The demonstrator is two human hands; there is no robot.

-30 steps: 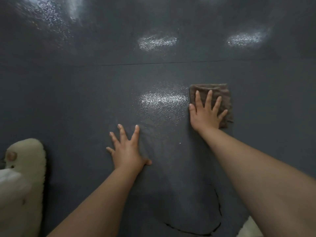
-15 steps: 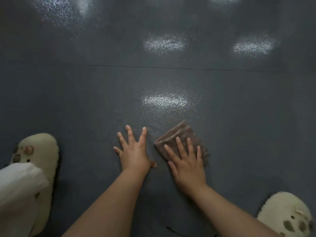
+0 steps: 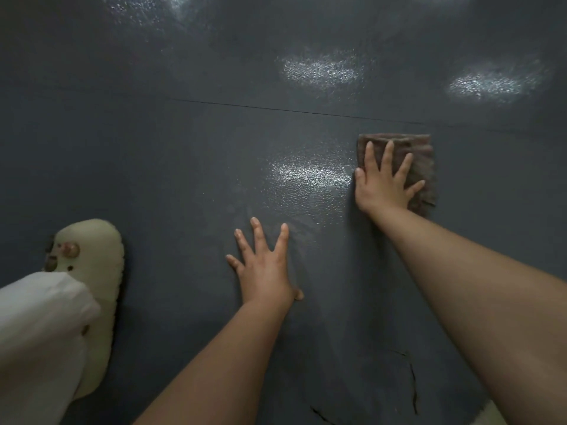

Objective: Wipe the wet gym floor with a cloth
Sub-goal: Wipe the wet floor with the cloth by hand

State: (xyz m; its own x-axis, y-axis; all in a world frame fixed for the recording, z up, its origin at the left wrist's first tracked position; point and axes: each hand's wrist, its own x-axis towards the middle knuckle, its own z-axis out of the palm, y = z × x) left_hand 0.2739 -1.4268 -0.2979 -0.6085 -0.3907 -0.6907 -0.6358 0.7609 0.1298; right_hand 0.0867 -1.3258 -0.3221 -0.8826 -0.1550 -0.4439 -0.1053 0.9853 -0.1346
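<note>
Cloth (image 3: 420,167) pushed farther out under right hand (image 3: 382,187).

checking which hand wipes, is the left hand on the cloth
No, the left hand lies flat on bare floor; the right hand presses the cloth.

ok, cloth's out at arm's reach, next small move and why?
Probably drag the cloth back toward the body and a bit leftward. The right hand presses it flat with spread fingers, arm extended, just short of the floor seam. A glossy patch shines beside it, left of the cloth. The left hand rests flat on the floor as a brace.
</note>
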